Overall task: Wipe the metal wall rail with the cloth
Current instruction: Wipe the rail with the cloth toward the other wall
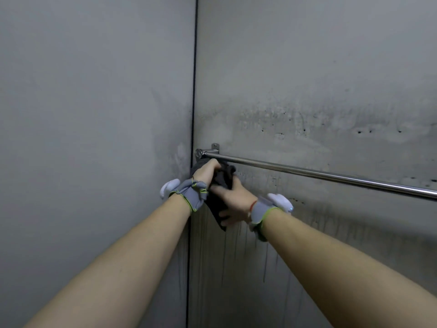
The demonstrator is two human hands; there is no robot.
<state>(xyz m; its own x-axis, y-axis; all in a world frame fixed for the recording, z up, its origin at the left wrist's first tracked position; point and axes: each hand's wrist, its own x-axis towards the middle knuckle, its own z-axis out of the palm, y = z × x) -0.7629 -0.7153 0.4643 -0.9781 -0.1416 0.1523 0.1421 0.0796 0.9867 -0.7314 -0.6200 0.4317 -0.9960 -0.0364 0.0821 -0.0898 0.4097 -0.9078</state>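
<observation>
Forearms: two bare forearms reach in from the near bottom corners and converge toward the wall corner at the centre.
Wrist bands: each wrist wears a grey band with a yellow-green edge [192, 195] and a white pod on its outer side; the right wrist also shows a thin red cord [253, 205].
Right hand [234, 201]: nearer and lower of the two, just right of the corner seam; its fingers are curled together around the lower, hanging part of the cloth, with the thumb lying across the fabric toward the left.
Left hand [205, 172]: slightly farther and higher, touching the right hand's side of the cloth; its fingers are clamped on the upper bunch of the cloth, knuckles just under the rail's left end.
Cloth [218, 204]: dark grey, bunched between both hands; its top is pressed up against the underside of the rail near the bracket, and its tail hangs down below the right hand.
Metal wall rail [319, 174]: a polished round bar running from its left end cap near the corner away to the right edge, sloping downward in the view.
Bracket [215, 146]: small metal mount fixing the rail's left end to the right wall.
Right wall [307, 79]: grey concrete, pitted and stained, with dark drip streaks below the rail.
Left wall [94, 91]: smoother grey panel, meeting the right wall at a dark vertical seam [195, 67].
</observation>
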